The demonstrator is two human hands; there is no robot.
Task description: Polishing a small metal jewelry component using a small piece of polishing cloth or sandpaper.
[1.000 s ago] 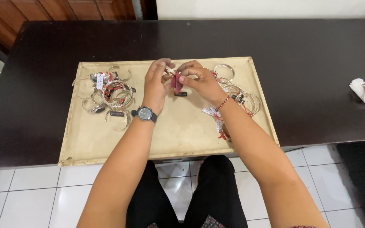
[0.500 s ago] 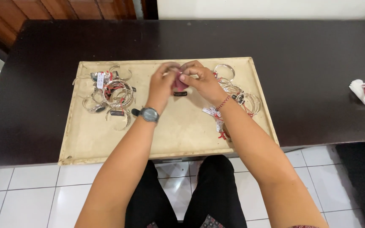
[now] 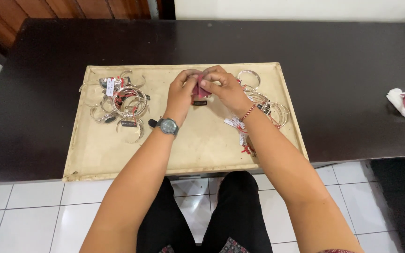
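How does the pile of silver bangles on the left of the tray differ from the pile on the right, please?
The left pile of silver bangles lies clear of both hands, while the right pile of silver bangles sits partly under the right hand and wrist. The left pile is bunched in one heap; the right pile trails down the beige tray in a looser line. Both carry small tags with red ties and rest on the same tray.

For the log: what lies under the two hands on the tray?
A small dark tag shows on the beige tray below the left hand and right hand, which pinch a dark red cloth. Anything inside it is hidden.
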